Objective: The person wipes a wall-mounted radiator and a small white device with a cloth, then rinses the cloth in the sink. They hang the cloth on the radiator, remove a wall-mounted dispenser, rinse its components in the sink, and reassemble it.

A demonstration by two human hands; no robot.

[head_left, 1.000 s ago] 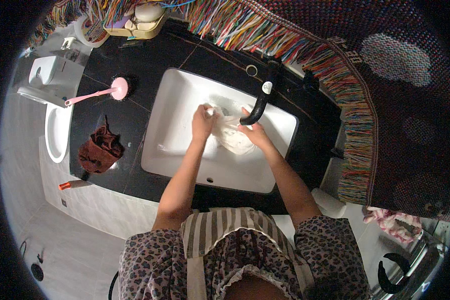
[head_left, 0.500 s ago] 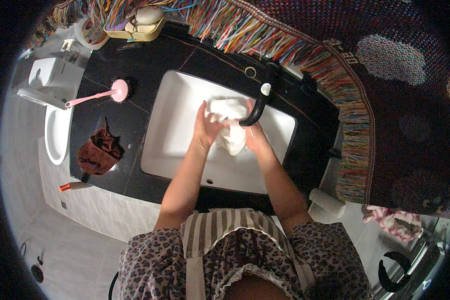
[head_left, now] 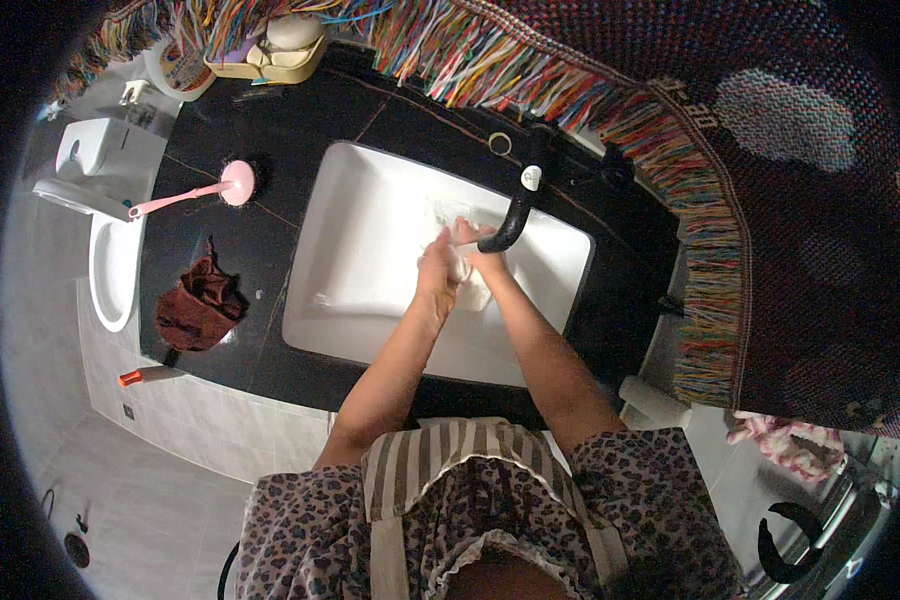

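Note:
Over the white sink basin (head_left: 355, 240), my left hand (head_left: 436, 268) and my right hand (head_left: 483, 257) are close together, closed round a wet-looking white cloth (head_left: 474, 294). Part of the cloth shows between the hands and below them; the rest is hidden by my fingers. Just above my right hand curves the black faucet (head_left: 517, 215), its spout end overlapping that hand in view. Water flow is hard to make out against the white basin.
On the black counter (head_left: 300, 120) lie a pink long-handled brush (head_left: 237, 184) and a crumpled brown cloth (head_left: 202, 305) left of the sink. A yellow soap tray (head_left: 280, 68) stands at the far left. A fringed woven hanging (head_left: 710, 230) borders the far side and right.
My hands have come together, bunching the white cloth that was spread wider between them. My left hand has moved right and my right hand left.

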